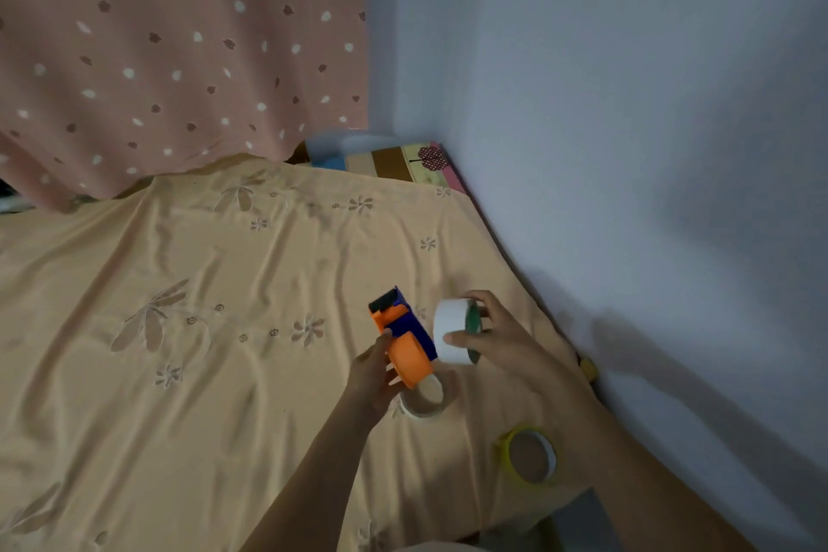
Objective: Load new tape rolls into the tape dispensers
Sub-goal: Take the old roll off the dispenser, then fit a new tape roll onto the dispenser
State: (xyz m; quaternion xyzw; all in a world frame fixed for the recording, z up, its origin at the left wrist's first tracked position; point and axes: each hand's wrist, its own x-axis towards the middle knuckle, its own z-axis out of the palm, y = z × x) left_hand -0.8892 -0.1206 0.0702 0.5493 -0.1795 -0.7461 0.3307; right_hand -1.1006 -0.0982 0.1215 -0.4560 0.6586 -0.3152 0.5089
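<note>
My left hand (374,376) grips an orange and blue tape dispenser (403,338), held above the bed with its black cutter end pointing away from me. My right hand (497,336) holds a white tape roll (450,336) with a green core, just to the right of the dispenser and a small gap apart from it. Below the dispenser a clear tape roll (423,401) lies flat on the sheet. A yellow tape roll (528,455) lies flat farther right, under my right forearm.
The peach flowered sheet (179,327) covers the bed. A pale wall (627,148) runs along the bed's right edge. A pink spotted curtain (157,58) hangs at the back left, and a patterned pillow (403,161) lies in the far corner.
</note>
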